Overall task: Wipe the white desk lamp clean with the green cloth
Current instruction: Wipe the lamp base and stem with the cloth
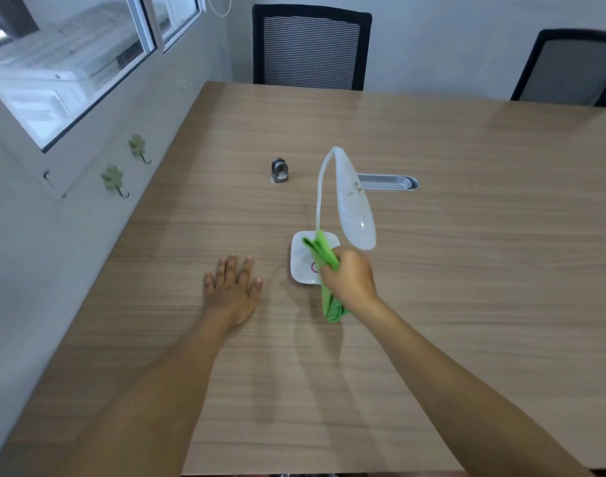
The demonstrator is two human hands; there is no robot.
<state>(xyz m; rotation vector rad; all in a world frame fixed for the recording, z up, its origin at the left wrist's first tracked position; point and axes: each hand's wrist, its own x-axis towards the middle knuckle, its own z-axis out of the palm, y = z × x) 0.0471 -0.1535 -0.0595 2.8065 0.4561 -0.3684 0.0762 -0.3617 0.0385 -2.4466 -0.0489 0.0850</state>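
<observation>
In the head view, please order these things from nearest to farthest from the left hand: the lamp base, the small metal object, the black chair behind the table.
1. lamp base, just right of the left hand.
2. small metal object, farther up the table.
3. black chair, beyond the table's far edge.

Both forearms are bare to the frame edge, with no sleeves, and 2 bare hands, left hand (233, 290) and right hand (350, 277).

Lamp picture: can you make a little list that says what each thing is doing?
lamp: white, stands on the table, head bent down, brownish smudges on the head
cloth: green, bunched in the right hand, over the lamp's base
left hand: flat on the table, fingers spread, empty
metal piece: small, behind the lamp
chairs: two, at the far side
</observation>
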